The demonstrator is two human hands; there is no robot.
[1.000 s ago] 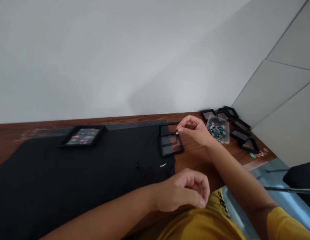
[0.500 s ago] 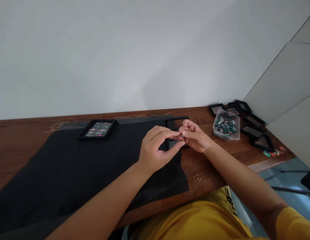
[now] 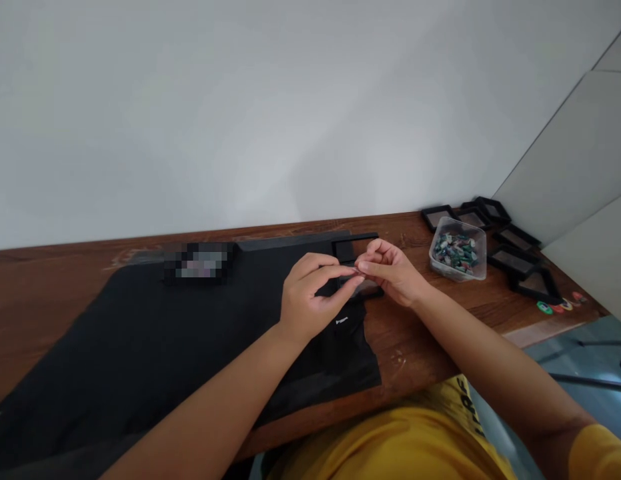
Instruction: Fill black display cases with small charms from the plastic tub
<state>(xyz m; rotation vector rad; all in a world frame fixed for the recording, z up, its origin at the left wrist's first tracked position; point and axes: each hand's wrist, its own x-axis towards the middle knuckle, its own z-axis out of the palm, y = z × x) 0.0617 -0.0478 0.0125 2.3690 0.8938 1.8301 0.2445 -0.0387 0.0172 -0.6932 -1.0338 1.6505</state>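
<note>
wooden surface [image 3: 415, 340] below; left hand [image 3: 307, 290] and right hand [image 3: 393, 277] pinch together, contents too small to tell, black frame [image 3: 368, 289] beneath their fingertips.

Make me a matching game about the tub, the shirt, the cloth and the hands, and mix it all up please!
Things:
1. tub
2. shirt
3. cloth
4. left hand and right hand

Clues:
A. yellow
B. close together, by a black frame
C. black, spread on the wooden table
D. see-through, with lots of little pieces inside

Right pairs: 1-D, 2-A, 3-C, 4-B
</note>
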